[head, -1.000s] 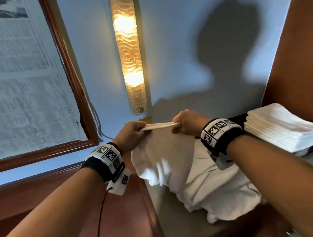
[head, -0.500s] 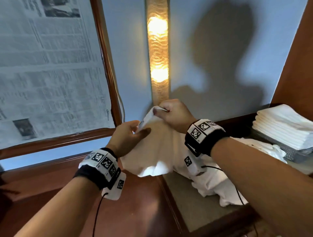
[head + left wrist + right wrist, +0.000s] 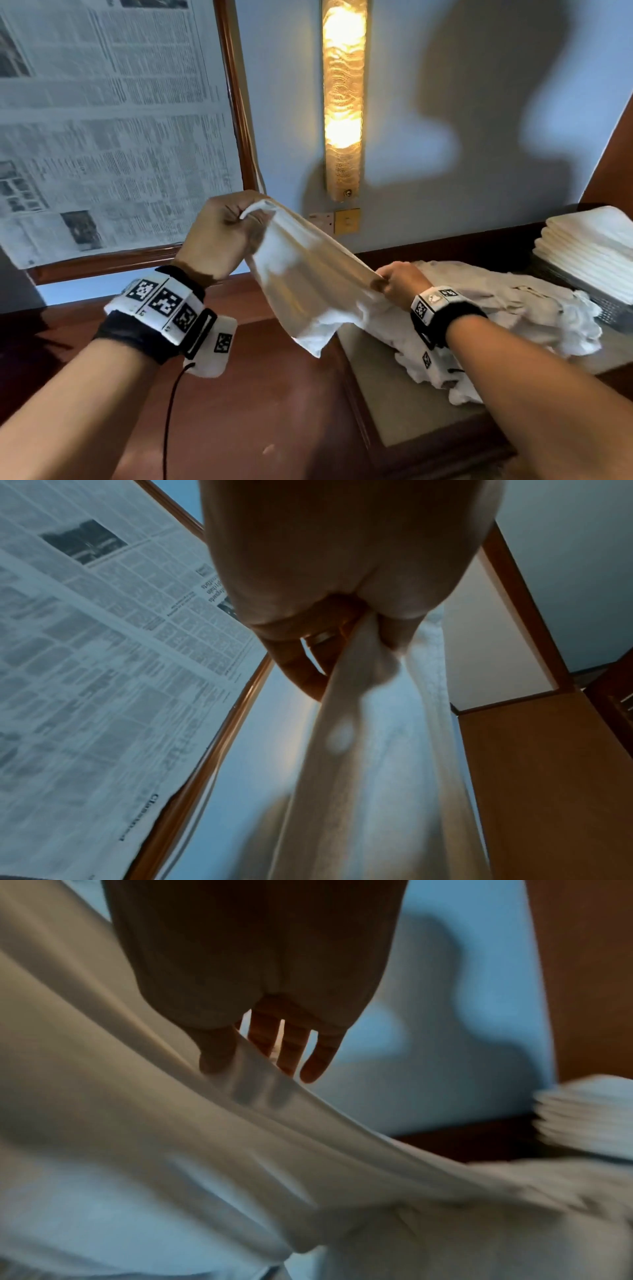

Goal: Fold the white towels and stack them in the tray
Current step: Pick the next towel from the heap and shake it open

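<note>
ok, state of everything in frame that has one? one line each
held towel: unfolded, stretched in the air between both hands
left hand: grips the towel's upper corner
right hand: pinches the towel's lower edge
towel pile: crumpled, unfolded
folded towels: stacked neatly in the tray
wall lamp: lit

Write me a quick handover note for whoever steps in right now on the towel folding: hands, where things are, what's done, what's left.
Left hand: raised, grips one corner of the held towel.
Right hand: lower, pinches the opposite end, so the towel is stretched between both hands, not yet folded.
Unfolded pile: crumpled on the mat behind the right wrist.
Done: a folded stack sits in the tray at far right.
Left: fold the held towel, add it to the stack, then work through the pile.
</note>
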Action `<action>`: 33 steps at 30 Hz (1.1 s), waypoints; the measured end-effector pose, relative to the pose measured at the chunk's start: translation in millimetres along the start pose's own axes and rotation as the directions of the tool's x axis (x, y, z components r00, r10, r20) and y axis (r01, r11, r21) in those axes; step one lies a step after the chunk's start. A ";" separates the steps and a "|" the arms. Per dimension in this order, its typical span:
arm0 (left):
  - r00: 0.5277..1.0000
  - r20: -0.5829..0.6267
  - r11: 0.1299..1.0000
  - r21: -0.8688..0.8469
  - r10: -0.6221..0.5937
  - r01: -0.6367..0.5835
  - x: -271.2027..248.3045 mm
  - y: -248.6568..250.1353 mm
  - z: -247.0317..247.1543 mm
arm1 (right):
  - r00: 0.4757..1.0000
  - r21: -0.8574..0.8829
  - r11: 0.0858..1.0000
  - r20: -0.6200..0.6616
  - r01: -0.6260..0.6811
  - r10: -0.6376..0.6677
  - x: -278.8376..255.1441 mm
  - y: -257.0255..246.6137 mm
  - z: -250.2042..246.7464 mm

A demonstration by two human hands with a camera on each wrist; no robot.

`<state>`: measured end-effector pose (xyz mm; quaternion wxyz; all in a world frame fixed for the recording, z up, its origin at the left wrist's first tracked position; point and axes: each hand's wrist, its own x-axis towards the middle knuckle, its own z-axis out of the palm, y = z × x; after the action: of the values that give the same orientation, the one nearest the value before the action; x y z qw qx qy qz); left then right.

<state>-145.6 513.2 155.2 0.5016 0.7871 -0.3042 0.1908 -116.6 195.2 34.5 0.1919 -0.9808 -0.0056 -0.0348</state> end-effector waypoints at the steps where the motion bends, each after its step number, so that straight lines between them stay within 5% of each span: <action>1: 1.000 -0.009 1.000 0.012 -0.008 0.008 -1.2 -2.9 -3.2 | 0.998 0.061 0.997 -0.028 -0.055 0.057 0.9 13.2 4.1; 3: 0.999 -0.026 0.999 0.027 -0.037 0.038 -2.7 -9.9 -4.0 | 0.981 0.183 0.981 -0.172 -0.061 0.093 5.0 25.0 -2.0; 6: 0.992 0.007 0.992 -0.026 -0.126 0.126 2.3 -11.4 15.1 | 0.929 0.204 0.969 -0.366 0.139 -0.057 13.1 3.8 -34.7; 10: 0.981 0.086 0.977 -0.108 -0.173 0.182 26.6 -2.6 69.6 | 0.704 0.117 0.808 -0.571 0.578 -0.421 6.0 -42.8 -82.7; 16: 0.976 0.053 0.925 -0.313 -0.210 0.216 50.8 22.3 151.1 | 0.665 0.152 0.783 -0.637 0.603 -0.389 -7.4 -45.7 -122.5; 23: 0.971 0.045 0.917 -0.323 -0.233 0.235 46.1 32.3 173.3 | 0.807 0.101 0.876 -0.448 0.472 -0.384 -22.7 41.8 -57.2; 27: 0.968 0.047 0.923 -0.292 -0.248 0.250 38.8 33.6 159.5 | 0.979 0.237 0.969 -0.203 0.070 -0.021 -22.1 112.1 -22.6; 30: 0.962 0.029 0.937 -0.222 -0.271 0.271 26.2 38.6 149.3 | 0.941 0.445 0.894 -0.275 -0.056 0.196 -21.3 133.9 -26.8; 33: 0.958 0.003 0.937 -0.207 -0.287 0.281 10.8 50.0 150.6 | 0.913 0.470 0.873 -0.401 0.128 0.082 -15.4 87.5 -58.2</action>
<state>-171.8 358.2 131.5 0.6065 0.7641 -0.1985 0.0946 -133.7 92.2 54.4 0.4288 -0.8712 0.0142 -0.2385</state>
